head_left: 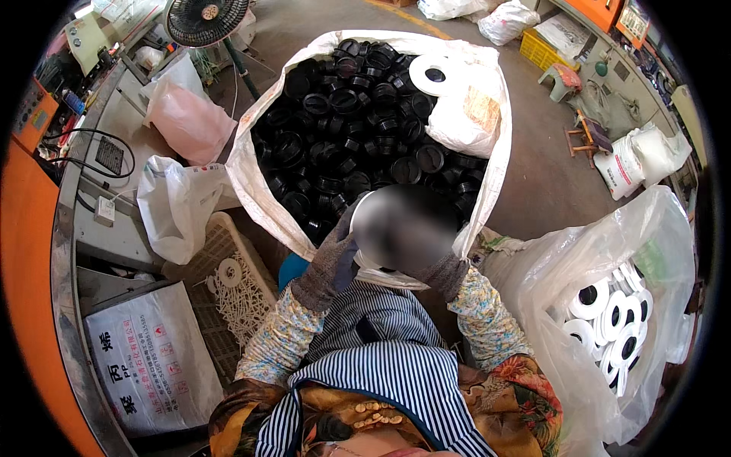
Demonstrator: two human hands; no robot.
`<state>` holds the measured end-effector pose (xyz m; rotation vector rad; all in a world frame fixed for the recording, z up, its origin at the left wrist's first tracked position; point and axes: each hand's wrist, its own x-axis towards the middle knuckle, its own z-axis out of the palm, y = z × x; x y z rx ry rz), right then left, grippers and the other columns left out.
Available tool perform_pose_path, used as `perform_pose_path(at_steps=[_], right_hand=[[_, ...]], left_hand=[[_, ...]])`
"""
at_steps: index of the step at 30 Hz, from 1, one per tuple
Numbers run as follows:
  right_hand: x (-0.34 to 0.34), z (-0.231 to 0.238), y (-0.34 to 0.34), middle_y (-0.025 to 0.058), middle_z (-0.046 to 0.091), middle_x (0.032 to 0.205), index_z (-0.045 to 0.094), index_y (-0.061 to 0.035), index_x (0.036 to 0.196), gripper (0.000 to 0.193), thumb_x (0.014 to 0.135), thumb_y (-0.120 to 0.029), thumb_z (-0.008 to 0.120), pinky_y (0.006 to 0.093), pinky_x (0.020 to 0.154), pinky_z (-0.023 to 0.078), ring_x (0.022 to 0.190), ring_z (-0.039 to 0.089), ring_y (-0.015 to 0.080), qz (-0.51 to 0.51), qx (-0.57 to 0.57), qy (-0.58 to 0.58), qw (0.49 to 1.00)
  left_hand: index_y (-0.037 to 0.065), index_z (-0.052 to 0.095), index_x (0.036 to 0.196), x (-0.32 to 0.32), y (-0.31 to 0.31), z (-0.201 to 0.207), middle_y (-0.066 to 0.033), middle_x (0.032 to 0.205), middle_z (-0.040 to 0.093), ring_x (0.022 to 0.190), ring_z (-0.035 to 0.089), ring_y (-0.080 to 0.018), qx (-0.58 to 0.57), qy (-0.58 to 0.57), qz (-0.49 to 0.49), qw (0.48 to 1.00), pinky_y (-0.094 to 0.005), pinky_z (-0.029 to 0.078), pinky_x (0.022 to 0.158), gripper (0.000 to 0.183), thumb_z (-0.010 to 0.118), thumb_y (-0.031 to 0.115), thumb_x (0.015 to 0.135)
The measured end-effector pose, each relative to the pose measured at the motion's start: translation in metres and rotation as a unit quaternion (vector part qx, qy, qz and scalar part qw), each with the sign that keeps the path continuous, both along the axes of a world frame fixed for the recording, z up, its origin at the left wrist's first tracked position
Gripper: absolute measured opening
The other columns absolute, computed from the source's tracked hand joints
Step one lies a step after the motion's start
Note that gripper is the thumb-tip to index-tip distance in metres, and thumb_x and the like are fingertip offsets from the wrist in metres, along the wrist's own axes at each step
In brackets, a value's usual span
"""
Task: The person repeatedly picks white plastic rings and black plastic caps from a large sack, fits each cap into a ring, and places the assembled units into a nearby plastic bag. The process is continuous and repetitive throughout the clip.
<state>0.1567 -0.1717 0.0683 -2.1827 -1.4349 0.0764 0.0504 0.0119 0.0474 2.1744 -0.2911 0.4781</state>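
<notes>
My left hand [329, 265], in a grey knit glove, curls up around the left edge of a round dark part [403, 228] with a white rim. A blurred patch hides the part's detail. My right hand [445, 274], also gloved, presses against its lower right side, fingers hidden behind it. I hold it over the near rim of a big white sack [491, 152] filled with several black round fittings [343, 129]. A white ring [434, 74] lies on top at the sack's far side.
A clear plastic bag [548, 266] at my right holds several white rings [609, 320]. A white slatted crate [228, 259], a printed white sack [152, 358], a white bag [179, 202] and a pink bag [190, 118] stand left. A fan [205, 19] is behind.
</notes>
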Motion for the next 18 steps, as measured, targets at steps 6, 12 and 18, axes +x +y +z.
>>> perform_pose_path(at_steps=[6,12,18], right_hand=[[0.0,-0.004,0.0,0.0237,0.049,0.129,0.031,-0.0047,0.151,0.092,0.078,-0.032,0.079,0.0429,0.079,0.06,0.101,0.066,0.0375,0.009,-0.007,-0.057,0.998],[-0.002,-0.012,0.003,0.0236,0.05,0.128,0.031,-0.0038,0.15,0.09,0.08,-0.034,0.077,0.0421,0.078,0.06,0.099,0.066,0.0378,0.015,-0.057,-0.088,0.994],[-0.007,-0.015,0.002,0.0253,0.053,0.122,0.031,-0.0022,0.151,0.087,0.084,-0.039,0.074,0.0411,0.078,0.059,0.095,0.066,0.039,-0.026,0.071,0.002,0.997]], left_hand=[[0.025,0.028,0.156,-0.002,-0.001,-0.002,-0.0275,0.152,0.033,0.133,0.048,-0.0462,0.042,-0.032,0.011,0.999,-0.047,0.055,0.1,0.089,0.072,-0.001,0.083],[0.028,0.025,0.156,-0.002,-0.002,0.005,-0.0267,0.152,0.033,0.134,0.046,-0.0476,0.116,-0.069,0.007,0.991,-0.0482,0.053,0.101,0.095,0.073,-0.003,0.081],[0.01,0.028,0.154,-0.006,-0.011,0.025,-0.0224,0.152,0.033,0.138,0.044,-0.0343,-0.156,0.138,-0.006,0.978,-0.0445,0.045,0.111,0.05,0.038,0.029,0.109]])
